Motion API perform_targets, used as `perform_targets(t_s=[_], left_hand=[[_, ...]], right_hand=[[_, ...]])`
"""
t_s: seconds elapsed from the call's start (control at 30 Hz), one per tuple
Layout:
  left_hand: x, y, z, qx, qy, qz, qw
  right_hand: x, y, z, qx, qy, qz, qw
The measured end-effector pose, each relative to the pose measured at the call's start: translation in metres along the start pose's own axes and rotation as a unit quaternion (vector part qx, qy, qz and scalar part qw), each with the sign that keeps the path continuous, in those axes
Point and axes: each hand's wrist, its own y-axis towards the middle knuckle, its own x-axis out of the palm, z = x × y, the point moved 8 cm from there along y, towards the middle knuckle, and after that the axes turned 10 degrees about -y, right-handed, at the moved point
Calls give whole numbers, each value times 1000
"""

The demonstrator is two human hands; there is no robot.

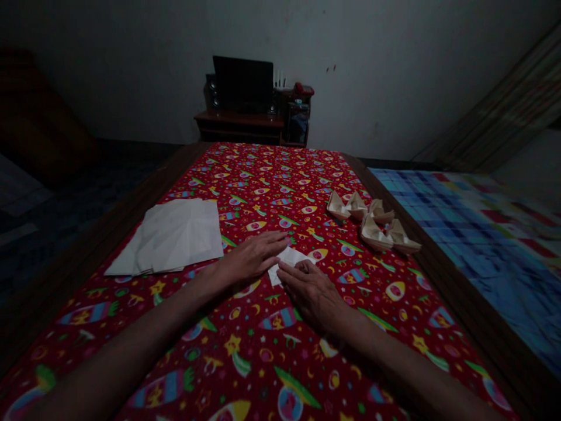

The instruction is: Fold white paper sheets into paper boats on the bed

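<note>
A small piece of folded white paper (291,256) lies on the red patterned cloth in front of me, partly hidden by both hands. My left hand (256,254) rests flat at its left side, fingers stretched out and reaching over its upper edge. From the lower right, my right hand (309,286) has its fingers together on the paper, with the thumb bent in at the near right edge. To the left sits a stack of creased white paper sheets (182,237). Several folded paper boat-like shapes (377,234) stand grouped on the right.
The red cloth (280,374) covers a long table with dark wooden edges (477,327). Beyond its far end, a monitor (243,82) and a red telephone (303,89) stand on a desk. At right lies a blue checked cover (442,234).
</note>
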Motion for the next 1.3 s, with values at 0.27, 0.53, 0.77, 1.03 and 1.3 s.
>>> perform_targets(t_s=[0.27, 0.53, 0.77, 1.03, 1.3], left_hand=[[0, 0, -22, -66, -74, 18, 995], [-2, 2, -24, -89, -79, 8, 993], [-4, -14, -22, -139, -68, 18, 988], [-9, -37, 3, -178, -46, 16, 983], [-8, -37, -2, -181, 6, 43, 983]], right_hand=[[-19, -15, 51, 150, -6, 152, 977], [-13, -11, 53, 169, -55, 86, 980], [-11, -3, 61, 154, -39, 54, 986], [-12, 9, 58, 117, -14, 12, 993], [-10, 16, 62, 102, -7, -37, 994]])
